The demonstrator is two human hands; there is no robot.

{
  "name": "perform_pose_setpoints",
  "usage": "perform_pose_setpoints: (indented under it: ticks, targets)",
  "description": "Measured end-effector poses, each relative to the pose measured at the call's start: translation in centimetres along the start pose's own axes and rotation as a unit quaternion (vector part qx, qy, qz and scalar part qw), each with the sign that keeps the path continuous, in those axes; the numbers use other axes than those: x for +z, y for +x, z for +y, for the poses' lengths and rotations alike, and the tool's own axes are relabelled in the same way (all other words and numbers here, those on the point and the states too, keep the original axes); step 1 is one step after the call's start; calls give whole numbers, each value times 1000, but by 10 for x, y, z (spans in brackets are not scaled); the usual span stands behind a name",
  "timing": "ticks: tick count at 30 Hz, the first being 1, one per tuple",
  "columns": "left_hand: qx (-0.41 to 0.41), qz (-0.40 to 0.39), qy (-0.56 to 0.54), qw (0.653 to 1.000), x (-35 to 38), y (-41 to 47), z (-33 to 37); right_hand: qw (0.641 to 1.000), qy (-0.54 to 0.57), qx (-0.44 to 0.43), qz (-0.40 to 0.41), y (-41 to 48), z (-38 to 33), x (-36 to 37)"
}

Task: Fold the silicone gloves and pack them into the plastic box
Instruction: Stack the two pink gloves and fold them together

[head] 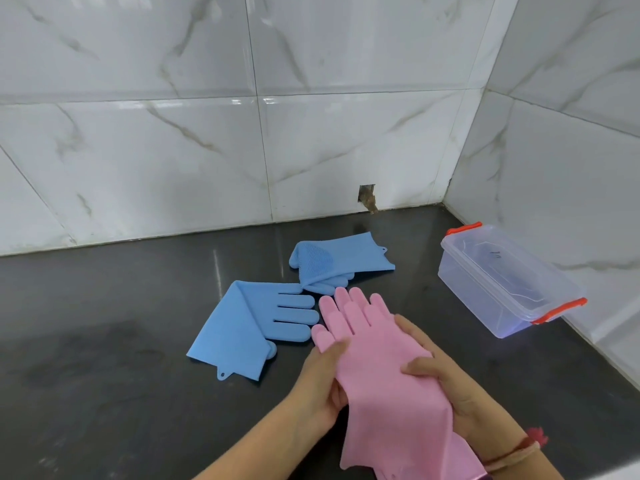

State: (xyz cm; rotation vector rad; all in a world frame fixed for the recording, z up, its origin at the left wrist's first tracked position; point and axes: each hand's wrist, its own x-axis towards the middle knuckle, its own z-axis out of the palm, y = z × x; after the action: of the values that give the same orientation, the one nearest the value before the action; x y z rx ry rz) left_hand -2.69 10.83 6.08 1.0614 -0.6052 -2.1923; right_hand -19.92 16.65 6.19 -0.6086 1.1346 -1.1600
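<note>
Two hands grip a pink glove [377, 368] above the dark counter [104, 341]: left hand [320, 382] pinching one edge, right hand [446, 379] the other; its cuff is cut off below; two blue gloves [256, 323] lie beside; the plastic box [502, 282] stands apart, closed.

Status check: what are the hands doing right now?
Left hand and right hand gripping pink silicone glove. Two blue silicone gloves on countertop. Clear plastic box open, empty. Path clear.

Home kitchen corner: dark stone counter [104, 323], glossy marble-look wall tiles [173, 150], scrubbing gloves [249, 327].
</note>
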Motion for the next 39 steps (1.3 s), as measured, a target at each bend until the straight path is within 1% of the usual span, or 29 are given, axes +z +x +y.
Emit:
perform_pose_setpoints:
  ticks: [2, 4, 5, 6, 8, 10, 11, 13, 15, 17, 20, 23, 25, 27, 28, 34, 37, 39]
  targets:
    - [31, 30, 38, 998, -7, 4, -7, 999, -31, -14, -22, 2, -6, -2]
    - [46, 31, 37, 998, -5, 9, -2, 998, -37, -35, -49, 10, -13, -6]
    - [50, 18, 32, 998, -4, 11, 3, 996, -39, -47, -58, 14, -16, -7]
    - [48, 19, 40, 998, -1, 14, 8, 995, -56, -59, -56, 18, -18, -9]
    - [19, 39, 53, 998, 1, 24, 13, 993, -102, -51, -23, 31, -17, -10]
    - [-9, 73, 88, 993, 2, 30, 10, 988, -149, -16, 25, 43, -11, -12]
    - [-11, 84, 105, 991, 1, 34, 6, 985, -164, 2, 47, 48, -7, -16]
    - [1, 92, 113, 989, -2, 40, 0, 986, -151, 14, 68, 53, -2, -21]
    - [25, 87, 112, 990, -4, 45, -4, 987, -145, -4, 64, 54, -2, -24]
    - [62, 85, 143, 984, -4, 46, -5, 987, -153, -28, 51, 56, -5, -22]
    - [112, 99, 211, 966, -10, 49, -4, 981, -180, -34, 64, 62, -3, -16]
    - [135, 113, 269, 947, -24, 52, -4, 972, -215, -42, 89, 67, 6, -18]
    - [175, 118, 339, 917, -30, 55, -4, 971, -212, -44, 98, 72, 7, -19]
    - [210, 117, 406, 882, -31, 60, -2, 966, -231, -38, 109, 78, 5, -18]
    - [217, 118, 422, 872, -30, 64, 0, 963, -240, -36, 115, 82, 4, -17]
    - [203, 133, 432, 868, -29, 78, 15, 961, -251, -20, 117, 93, -4, -12]
    - [208, 109, 439, 867, -37, 75, 10, 962, -248, -32, 108, 81, -2, -13]
    - [212, 96, 452, 861, -44, 74, 6, 947, -294, -30, 123, 65, 0, -17]
